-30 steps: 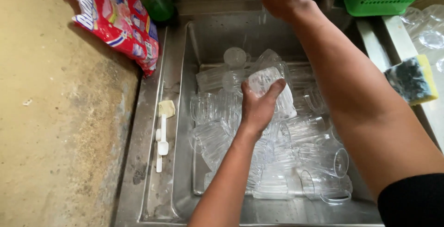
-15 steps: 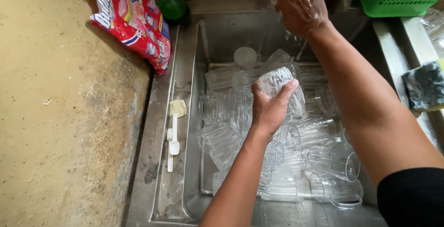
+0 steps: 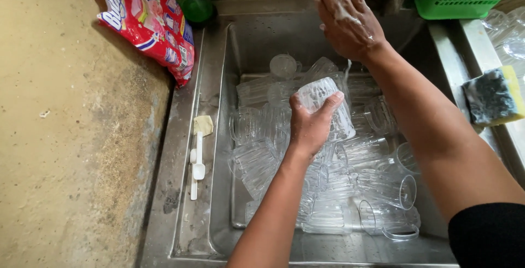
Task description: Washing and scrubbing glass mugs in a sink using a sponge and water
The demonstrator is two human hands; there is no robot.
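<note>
Steel sink (image 3: 219, 153) set in rough concrete counter (image 3: 71, 153), basin full of clear glass mugs (image 3: 377, 186) lying near to far. White scoops (image 3: 197, 164) on left ledge. Left hand (image 3: 309, 131) closed round one ribbed clear glass (image 3: 328, 107), held tilted above pile mid-basin: rinsing step, likely. Next move calls for water over glass. Right hand (image 3: 347, 19), soapy, fingers spread, holding nothing, at far wall. Sponge (image 3: 492, 96) right; red detergent bag (image 3: 145, 19) far left.

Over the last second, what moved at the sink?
The right hand stayed raised at the back of the sink, its fingers now spread and soapy. The left hand kept its grip on the clear glass, lifting it slightly. The glasses in the sink, sponge and red packet did not move.
</note>
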